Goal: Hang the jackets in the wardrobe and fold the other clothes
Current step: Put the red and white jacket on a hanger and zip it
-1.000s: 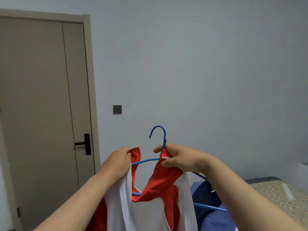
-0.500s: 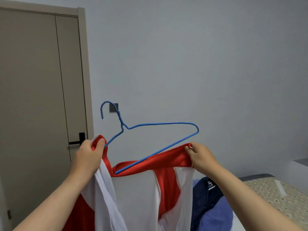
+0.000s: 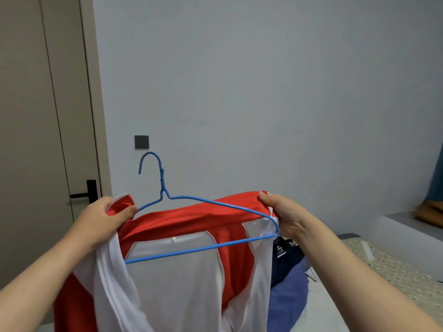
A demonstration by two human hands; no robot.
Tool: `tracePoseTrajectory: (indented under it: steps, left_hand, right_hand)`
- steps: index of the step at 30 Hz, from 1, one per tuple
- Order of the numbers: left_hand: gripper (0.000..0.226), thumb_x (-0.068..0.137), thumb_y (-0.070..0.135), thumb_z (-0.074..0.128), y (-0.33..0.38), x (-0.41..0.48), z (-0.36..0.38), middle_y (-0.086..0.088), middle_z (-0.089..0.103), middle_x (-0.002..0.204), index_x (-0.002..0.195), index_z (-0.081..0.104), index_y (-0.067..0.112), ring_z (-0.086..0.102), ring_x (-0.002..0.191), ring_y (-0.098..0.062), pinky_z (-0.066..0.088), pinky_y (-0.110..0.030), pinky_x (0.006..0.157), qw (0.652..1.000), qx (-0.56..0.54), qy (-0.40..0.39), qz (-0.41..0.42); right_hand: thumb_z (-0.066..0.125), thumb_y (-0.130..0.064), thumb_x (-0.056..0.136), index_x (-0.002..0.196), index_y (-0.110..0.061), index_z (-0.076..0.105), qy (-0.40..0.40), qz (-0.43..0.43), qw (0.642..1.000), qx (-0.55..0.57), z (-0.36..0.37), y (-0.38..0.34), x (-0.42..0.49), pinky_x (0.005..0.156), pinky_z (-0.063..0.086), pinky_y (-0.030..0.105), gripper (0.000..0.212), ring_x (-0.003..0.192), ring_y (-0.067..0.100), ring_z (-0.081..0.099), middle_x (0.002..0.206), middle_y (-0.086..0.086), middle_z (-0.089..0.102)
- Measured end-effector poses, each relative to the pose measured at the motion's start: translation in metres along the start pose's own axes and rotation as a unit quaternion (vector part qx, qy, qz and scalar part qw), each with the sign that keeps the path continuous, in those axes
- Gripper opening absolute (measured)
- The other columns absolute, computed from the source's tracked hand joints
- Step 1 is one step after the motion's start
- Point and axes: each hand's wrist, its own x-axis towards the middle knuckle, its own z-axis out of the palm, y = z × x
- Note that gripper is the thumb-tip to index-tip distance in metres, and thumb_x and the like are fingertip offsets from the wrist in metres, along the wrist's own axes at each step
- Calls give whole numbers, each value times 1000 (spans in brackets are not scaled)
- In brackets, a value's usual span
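Room: a plain grey wall (image 3: pixel 263 80) fills most of the view. A beige door (image 3: pixel 36 116) is left of the jacket, w/ a black handle (image 3: pixel 84 194). A small dark square switch (image 3: pixel 141 142) sits on the wall just above the jacket's left top. A bed (image 3: pixel 395 271) w/ a spotty tan cover is right of the jacket & lower down. A grey ledge (image 3: pixel 395 221) is further right, w/ a brown thing (image 3: pixel 429 212) on it, too blurry to name. A bit of blue curtain (image 3: pixel 437 183) hangs above that.

The red & white jacket (image 3: pixel 179 283) is up in the air in front of the person, zip open. A blue wire hanger (image 3: pixel 162 182) lies against the jacket's top, hook up. Its low bar goes across the white inside.

The L hand (image 3: pixel 105 216) grips the jacket's left top, fingers curled on the red cloth. The R hand (image 3: pixel 285 212) pinches the jacket's right top corner, right by the hanger's end. Can't tell if either hand holds the wire too.

A heap of blue & dark clothes (image 3: pixel 287 291) lies on the bed just right of the jacket. The jacket hides part of the heap.
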Motion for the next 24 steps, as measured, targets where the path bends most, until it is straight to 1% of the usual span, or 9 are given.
tracePoseTrajectory:
  steps: [3, 7, 9, 11, 15, 18, 19, 22, 24]
  left_hand:
    - [18, 83, 32, 76, -9, 1, 7, 8, 66, 89, 87, 58, 33, 62, 87, -21, 41, -29, 69, 996, 42, -44, 61]
    - [22, 91, 39, 61, -15, 0, 11, 9, 62, 111, 108, 49, 46, 60, 96, -13, 46, -31, 82, 978, 137, -98, 124]
    - [20, 94, 37, 57, -12, -2, 12, 14, 60, 112, 99, 47, 54, 59, 100, -12, 47, -32, 84, 969, 167, -90, 158]
    - [23, 95, 37, 54, -9, -2, 12, 15, 61, 109, 94, 45, 58, 61, 101, -14, 49, -34, 83, 963, 190, -61, 179]
    - [13, 95, 37, 56, 1, 1, 14, 13, 64, 105, 100, 58, 49, 63, 98, -16, 49, -35, 78, 962, 204, -21, 179]
    - [12, 94, 42, 57, 9, 2, 19, 13, 65, 96, 99, 67, 38, 63, 93, -16, 50, -34, 74, 960, 210, 5, 187]
    - [13, 92, 45, 57, 12, 2, 19, 14, 65, 92, 95, 67, 38, 62, 90, -15, 50, -34, 73, 962, 200, 5, 187]
    - [27, 85, 60, 54, 19, 4, 17, 18, 64, 79, 79, 64, 36, 59, 80, -7, 51, -32, 71, 969, 185, -28, 162]
    - [34, 87, 60, 56, 23, 4, 16, 15, 64, 74, 73, 65, 31, 59, 77, -6, 52, -32, 69, 966, 208, -39, 151]
  right_hand:
    - [53, -15, 100, 102, -1, 58, 7, 4, 1000, -10, 2, -8, -5, 63, 60, 35, 15, 64, 22, 64, 79, 15, 63]
    - [51, -20, 102, 108, -2, 59, -2, -26, 995, -92, 0, -12, -9, 65, 56, 32, 21, 69, 21, 60, 84, 16, 60]
    - [49, -22, 104, 104, -2, 63, 11, -68, 982, -175, 2, -11, -10, 66, 55, 31, 25, 71, 20, 60, 85, 13, 63]
    - [48, -26, 104, 95, -7, 65, 47, -131, 940, -310, 7, -11, -12, 63, 47, 30, 27, 69, 16, 55, 78, 6, 61]
    - [51, -29, 102, 84, -15, 65, 62, -185, 879, -436, 16, -10, -13, 61, 42, 26, 27, 65, 11, 54, 70, -3, 62]
    - [49, -29, 102, 87, -12, 63, 116, -238, 796, -545, 24, -6, -10, 63, 37, 30, 27, 74, 17, 55, 76, -2, 61]
    - [49, -29, 102, 86, -12, 61, 130, -253, 783, -553, 27, -4, -8, 65, 35, 30, 27, 76, 19, 55, 77, -1, 59]
    - [47, -29, 102, 85, -11, 59, 137, -272, 795, -525, 32, 0, -6, 66, 34, 31, 28, 78, 22, 54, 78, 1, 58]
    - [48, -32, 102, 82, -12, 58, 120, -264, 806, -515, 34, -1, -7, 63, 35, 33, 30, 75, 21, 54, 74, 0, 57]
